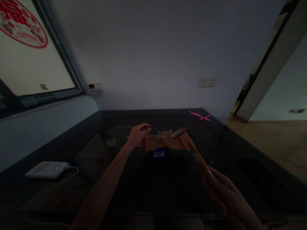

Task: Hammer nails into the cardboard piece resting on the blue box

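My right hand [220, 187] is wrapped round the wooden handle of a hammer [198, 156]. Its dark metal head reaches over the right part of a brown printed cardboard piece [172, 142]. Along the cardboard's upper left part stands a row of several thin dark nails [155, 137]. At the cardboard's left end is my left hand [137, 135], its fingers curled together; whatever they may hold is too dark and small to make out. Just in front of the cardboard sits a small blue box [158, 154] with a white label.
A white power bank [49, 170] with a cable lies at the left of the dark glossy table [144, 191]. A pink ribbon-like strip [202, 117] lies at the far right corner. Behind the table rises a wall with sockets [207, 82]; a window is at the left.
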Motion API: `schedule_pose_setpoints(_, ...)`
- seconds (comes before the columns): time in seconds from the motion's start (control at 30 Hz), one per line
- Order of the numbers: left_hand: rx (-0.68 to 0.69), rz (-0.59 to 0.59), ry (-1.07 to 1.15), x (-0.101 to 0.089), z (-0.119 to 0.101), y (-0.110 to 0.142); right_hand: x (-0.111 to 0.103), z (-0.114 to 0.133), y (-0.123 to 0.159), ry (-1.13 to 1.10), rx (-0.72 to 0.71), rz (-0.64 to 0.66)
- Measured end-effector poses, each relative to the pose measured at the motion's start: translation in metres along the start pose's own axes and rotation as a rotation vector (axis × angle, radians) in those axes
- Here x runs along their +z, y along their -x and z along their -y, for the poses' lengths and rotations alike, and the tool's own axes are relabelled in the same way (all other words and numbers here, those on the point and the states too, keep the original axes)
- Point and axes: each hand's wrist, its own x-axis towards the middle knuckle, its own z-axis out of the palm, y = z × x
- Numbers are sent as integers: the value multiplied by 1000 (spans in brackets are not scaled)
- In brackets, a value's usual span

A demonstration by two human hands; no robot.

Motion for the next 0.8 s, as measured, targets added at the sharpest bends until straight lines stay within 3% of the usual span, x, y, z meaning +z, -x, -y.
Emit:
schedule_pose_setpoints(0.13,-31,-52,-40,-22,9,34,-11,-23,1,-230,58,117)
schedule_pose_setpoints(0.2,-47,-62,-27,-24,15,54,-13,-38,7,-382,42,99)
schedule_pose_setpoints(0.33,-118,-119,51,-17,34,84,-1,-53,30,-588,-13,53)
schedule_pose_setpoints(0.47,-222,-40,137,-3,61,94,15,-39,49,-547,-64,85)
schedule_pose_setpoints(0.63,-292,126,175,19,80,94,-4,-25,55,-352,-100,-188)
schedule_pose_setpoints(0.8,-263,169,220,42,67,79,-42,-31,54,-213,-60,-410)
